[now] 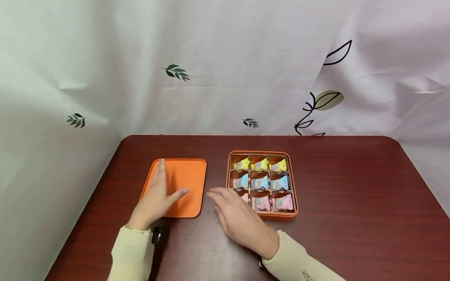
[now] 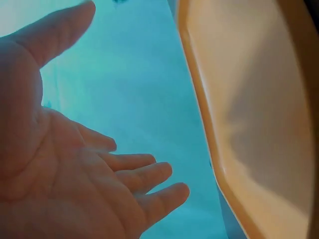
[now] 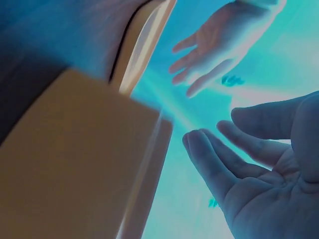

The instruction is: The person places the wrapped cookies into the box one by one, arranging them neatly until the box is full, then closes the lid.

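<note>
My left hand [image 1: 153, 202] is over the left side of an orange square lid [image 1: 188, 176], fingers extended and thumb spread, holding nothing. In the left wrist view its palm and fingers [image 2: 144, 177] show beside the lid's raised rim [image 2: 202, 107]. My right hand [image 1: 241, 217] overlaps the front left corner of an orange candy box [image 1: 282, 217] in the head view. Its fingers are loosely bent and grip nothing. Wrapped candies fill the box's compartments: a yellow row [image 1: 259, 163] at the back, a blue row [image 1: 260, 182], and a pink row [image 1: 261, 202] partly hidden by the right hand.
Lid and box lie side by side on a dark red-brown table [image 1: 349, 202], a gap between them. A pale curtain [image 1: 221, 45] with leaf prints hangs behind the table's back edge and along its sides.
</note>
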Available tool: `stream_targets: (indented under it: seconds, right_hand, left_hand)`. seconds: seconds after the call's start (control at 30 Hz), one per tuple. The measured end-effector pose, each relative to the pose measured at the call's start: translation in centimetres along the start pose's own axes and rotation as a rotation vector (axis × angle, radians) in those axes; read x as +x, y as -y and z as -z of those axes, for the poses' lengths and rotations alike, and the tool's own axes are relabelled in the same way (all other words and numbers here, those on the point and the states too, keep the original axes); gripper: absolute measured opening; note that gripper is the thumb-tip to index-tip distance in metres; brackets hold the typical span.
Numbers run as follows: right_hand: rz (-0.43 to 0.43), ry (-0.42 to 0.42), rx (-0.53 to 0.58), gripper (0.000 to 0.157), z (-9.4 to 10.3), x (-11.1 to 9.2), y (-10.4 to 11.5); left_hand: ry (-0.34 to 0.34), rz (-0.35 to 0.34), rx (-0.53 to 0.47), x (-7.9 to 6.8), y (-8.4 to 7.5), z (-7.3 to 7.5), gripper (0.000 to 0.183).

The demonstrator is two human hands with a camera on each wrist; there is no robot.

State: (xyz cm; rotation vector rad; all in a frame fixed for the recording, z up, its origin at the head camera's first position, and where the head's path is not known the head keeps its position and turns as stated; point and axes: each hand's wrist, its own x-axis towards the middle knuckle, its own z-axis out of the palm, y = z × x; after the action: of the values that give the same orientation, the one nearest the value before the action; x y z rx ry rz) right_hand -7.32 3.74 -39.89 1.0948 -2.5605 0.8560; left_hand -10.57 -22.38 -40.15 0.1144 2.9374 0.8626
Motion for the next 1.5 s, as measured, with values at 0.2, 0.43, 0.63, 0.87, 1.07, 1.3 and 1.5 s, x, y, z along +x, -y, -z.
stream_targets:
  seconds: [0.2,0.43,0.63,0.87,1.07,1.3,1.5]
  right_hand:
    - [-0.067,0.137,0.01,0.041,-2.5,1.3,2.1]
    - [-0.247,0.188,-0.001,0.053,-5.6,2.3,3.3]
    - [-0.387,0.195,0.023,0.06,-7.2,3.2,3.2]
    - [-0.47,0.234,0.059,0.063,-7.6,4.0,3.1]
    - [-0.506,0.283,0.084,0.064,-7.3,4.4,3.0]
    - [-0.555,0.288,0.217,0.061,-6.7,4.5,2.6]
    - [-0.596,0.227,0.347,0.058,-6.5,4.4,2.3]
  left_hand:
    - [0.004,0.135,0.06,0.2,2.6,1.5,0.11]
    - [0.098,0.272,0.137,1.0,4.1,2.3,0.101]
    - [0.103,0.293,0.194,1.3,4.7,2.1,0.089]
    - [0.089,0.303,0.221,1.4,4.9,1.6,0.081]
    - [0.074,0.311,0.194,1.6,4.8,1.2,0.079]
    - [0.044,0.36,0.16,1.4,4.3,1.1,0.081]
    - [-0.038,0.397,0.135,1.3,3.7,1.1,0.087]
